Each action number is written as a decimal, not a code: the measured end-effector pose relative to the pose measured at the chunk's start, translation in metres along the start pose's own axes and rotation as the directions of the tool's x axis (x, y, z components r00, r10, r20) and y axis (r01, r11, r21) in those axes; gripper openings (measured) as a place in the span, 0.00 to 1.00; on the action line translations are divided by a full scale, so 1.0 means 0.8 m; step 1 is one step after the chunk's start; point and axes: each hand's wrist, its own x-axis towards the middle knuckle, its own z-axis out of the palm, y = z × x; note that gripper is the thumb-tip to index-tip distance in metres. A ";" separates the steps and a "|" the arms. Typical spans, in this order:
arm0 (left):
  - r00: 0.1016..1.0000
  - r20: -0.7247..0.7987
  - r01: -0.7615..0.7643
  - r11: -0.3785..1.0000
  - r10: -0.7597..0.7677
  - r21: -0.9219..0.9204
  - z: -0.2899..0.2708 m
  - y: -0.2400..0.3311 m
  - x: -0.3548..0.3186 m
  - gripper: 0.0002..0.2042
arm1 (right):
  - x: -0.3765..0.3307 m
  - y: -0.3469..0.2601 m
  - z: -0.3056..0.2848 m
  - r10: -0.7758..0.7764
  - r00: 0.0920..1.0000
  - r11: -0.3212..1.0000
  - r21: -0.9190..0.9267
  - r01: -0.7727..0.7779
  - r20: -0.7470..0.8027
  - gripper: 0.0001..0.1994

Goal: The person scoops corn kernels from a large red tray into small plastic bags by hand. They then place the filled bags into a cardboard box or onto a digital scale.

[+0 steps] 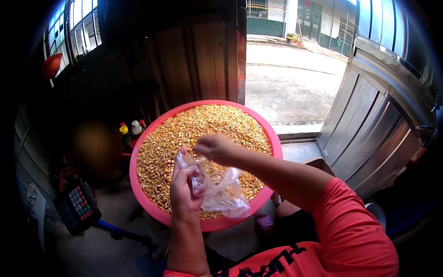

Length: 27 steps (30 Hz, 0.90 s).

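— What's that in the person's hands?

— A thin clear plastic bag (221,191), crinkled and glossy, soft enough to sag. It hangs over the near rim of a big round pink plastic basin (138,152) heaped with dry yellow-orange corn kernels (203,127), small, hard and matte.

— Which way does the bag run?

— Its long axis slants from the mouth at upper left, up by the fingers, down to the bunched bottom at lower right, near the basin's edge.

— And the hands?

— The left hand (183,187) is closed on the bag's mouth edge, thumb pressed against the film. The right hand (214,147) sits just above the opening, fingers curled together; I cannot tell whether it grips anything.

— Anything beside them?

— A dark scale keypad with coloured buttons (77,206) at the left, and small capped bottles (131,129) behind the basin.
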 end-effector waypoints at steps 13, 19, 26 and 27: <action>0.984 -0.123 -0.125 0.992 0.126 0.013 -0.024 -0.003 0.016 0.29 | -0.044 0.031 0.027 -0.489 0.868 0.822 -0.289 0.491 0.084 0.05; 0.997 -0.041 -0.061 0.996 0.063 0.062 -0.032 0.002 0.010 0.29 | -0.080 0.055 -0.048 -0.185 0.895 0.958 -0.277 0.072 -0.407 0.06; 0.997 -0.056 -0.049 0.997 0.052 0.059 -0.024 0.003 0.006 0.30 | -0.159 0.113 -0.035 -0.014 0.958 0.687 -0.699 -0.200 -0.288 0.21; 0.997 -0.049 -0.051 0.997 0.053 0.055 -0.024 0.003 0.006 0.30 | -0.160 0.114 -0.028 -0.017 0.961 0.665 -0.721 -0.196 -0.277 0.21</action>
